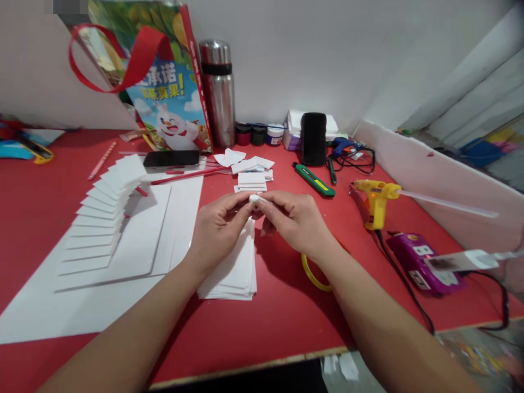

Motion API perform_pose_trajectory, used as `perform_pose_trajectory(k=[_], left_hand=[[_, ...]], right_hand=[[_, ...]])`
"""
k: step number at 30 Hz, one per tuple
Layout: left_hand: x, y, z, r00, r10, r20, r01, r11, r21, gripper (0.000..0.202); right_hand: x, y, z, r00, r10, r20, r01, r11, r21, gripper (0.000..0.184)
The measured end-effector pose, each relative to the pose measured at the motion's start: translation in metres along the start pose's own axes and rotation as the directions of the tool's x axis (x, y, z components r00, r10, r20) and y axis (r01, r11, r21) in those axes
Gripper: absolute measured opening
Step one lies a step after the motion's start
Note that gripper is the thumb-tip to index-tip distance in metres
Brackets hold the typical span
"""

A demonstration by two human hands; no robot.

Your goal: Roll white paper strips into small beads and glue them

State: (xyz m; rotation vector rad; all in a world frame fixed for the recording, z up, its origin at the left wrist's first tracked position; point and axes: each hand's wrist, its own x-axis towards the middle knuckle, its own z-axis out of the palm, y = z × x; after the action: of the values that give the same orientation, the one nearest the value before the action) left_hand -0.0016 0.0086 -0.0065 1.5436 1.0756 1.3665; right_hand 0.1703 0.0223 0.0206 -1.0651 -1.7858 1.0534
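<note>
Small white piece pinched between both hands, centre of frame

Left hand [219,225] and right hand [295,219] meet at centre, thumbs and fingers of both pinching a small white piece [254,198]. Its form is mostly covered by the fingertips; cannot tell whether folded or rolled.

Just below the hands: stack of white sheets [231,270], partly behind the left hand. Just above them: small white cut pieces [251,179]. Right of the stack: yellow ring [310,277], partly hidden by the right forearm.

Left of frame: curved stepped row of white cards [96,218] on a white board [143,254], over a large white sheet [41,311].

Right of centre: green cutter [314,180]. Farther right: yellow glue gun [379,203], purple box [417,259] below it.

Upper left: printed bag [172,103], phone [172,159] lying before it, steel flask [221,106] beside it. Red bench [286,322] carries all these.
</note>
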Motion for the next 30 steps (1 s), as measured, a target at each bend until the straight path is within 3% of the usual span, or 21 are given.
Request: perform_pose_trajectory(k=[4,7,12,16,24,30], left_hand=[[0.003,0.003,0.000,0.993,-0.113,0.041,0.117,0.988,-0.105,0.027],[0.004,0.004,-0.001,0.988,-0.148,0.048,0.154,0.977,-0.147,0.025],[0.005,0.004,0.001,0.983,-0.178,0.037,0.182,0.956,-0.230,0.022],[0.004,0.003,0.002,0.981,-0.192,0.038,0.195,0.940,-0.278,0.022],[0.003,0.004,0.001,0.981,-0.191,0.021,0.190,0.954,-0.230,0.024],[-0.002,0.006,0.007,0.997,-0.028,-0.069,0.024,0.998,-0.058,0.021]], right_hand=[[0.003,-0.003,-0.004,0.967,0.243,0.083,-0.256,0.883,0.394,0.042],[0.004,-0.003,-0.005,0.961,0.254,0.111,-0.277,0.860,0.430,0.038],[0.001,-0.004,-0.003,0.985,0.166,0.041,-0.171,0.969,0.180,0.026],[0.000,0.000,-0.001,0.998,0.068,-0.013,-0.069,0.997,-0.020,0.024],[-0.003,-0.002,-0.002,0.997,-0.049,-0.054,0.028,0.942,-0.334,0.023],[-0.006,-0.004,0.002,0.958,-0.285,-0.041,0.229,0.840,-0.491,0.024]])
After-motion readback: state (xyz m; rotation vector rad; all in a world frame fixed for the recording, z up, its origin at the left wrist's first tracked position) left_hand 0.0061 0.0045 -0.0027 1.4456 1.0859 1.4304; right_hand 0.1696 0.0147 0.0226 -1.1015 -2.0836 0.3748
